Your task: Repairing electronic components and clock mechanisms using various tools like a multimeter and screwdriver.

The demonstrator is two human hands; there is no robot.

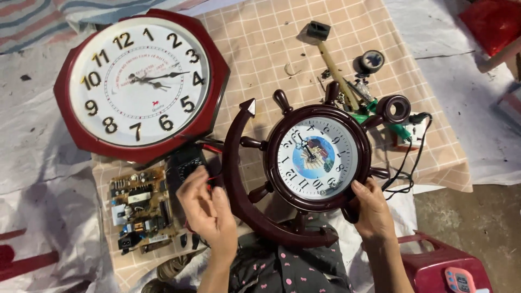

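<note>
A dark brown clock shaped like a ship's wheel [317, 157], with an anchor-shaped curved stand, lies face up in front of me. My right hand [372, 209] grips its lower right rim. My left hand [209, 209] rests, fingers together, on a black multimeter [184, 163] with red leads, just left of the stand. It is unclear whether that hand holds anything.
A big red octagonal wall clock [141, 84] lies at the upper left. A green circuit board [138, 209] sits below it. A hammer [328, 51], tape roll [372, 59], small tools and black cables [404, 163] lie at the right on the checked cloth [260, 38]. A red stool [445, 266] stands at the lower right.
</note>
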